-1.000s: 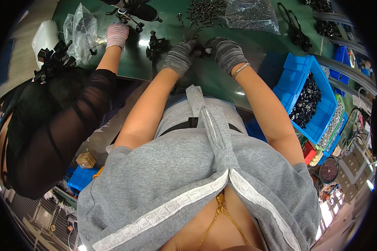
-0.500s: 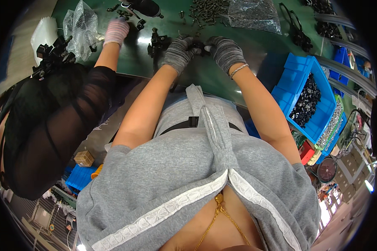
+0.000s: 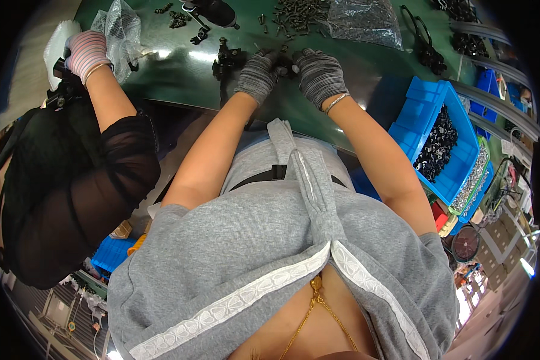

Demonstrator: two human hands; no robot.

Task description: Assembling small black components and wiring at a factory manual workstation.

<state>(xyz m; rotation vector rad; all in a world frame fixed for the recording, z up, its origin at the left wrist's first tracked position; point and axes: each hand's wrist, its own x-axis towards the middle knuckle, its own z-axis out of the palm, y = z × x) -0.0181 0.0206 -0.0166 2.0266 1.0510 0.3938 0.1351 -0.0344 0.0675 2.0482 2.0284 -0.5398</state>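
Note:
Both my hands wear grey striped knit gloves and meet over the green table. Between them is a small black part [image 3: 286, 69], mostly covered by the gloves, so its exact kind cannot be told. My left hand [image 3: 258, 78] has its fingers closed around the part's left side. On the other side, my right hand [image 3: 320, 75] pinches it with curled fingers. Just left of my left hand lies a black metal assembly [image 3: 225, 60] with a threaded end. Loose dark screws [image 3: 300, 16] are heaped beyond my hands.
A power driver [image 3: 213, 12] lies at the back. A clear plastic bag [image 3: 366, 23] and a black cabled part [image 3: 427, 51] are far right. The blue bin [image 3: 415, 111] of black parts stands right. A co-worker's gloved hand [image 3: 89, 53] is at left, near bubble wrap [image 3: 117, 36].
The co-worker's gloved hand has moved left, from the small parts near the driver to a black assembly. My right hand has shifted slightly left; both my hands stay at the small black part.

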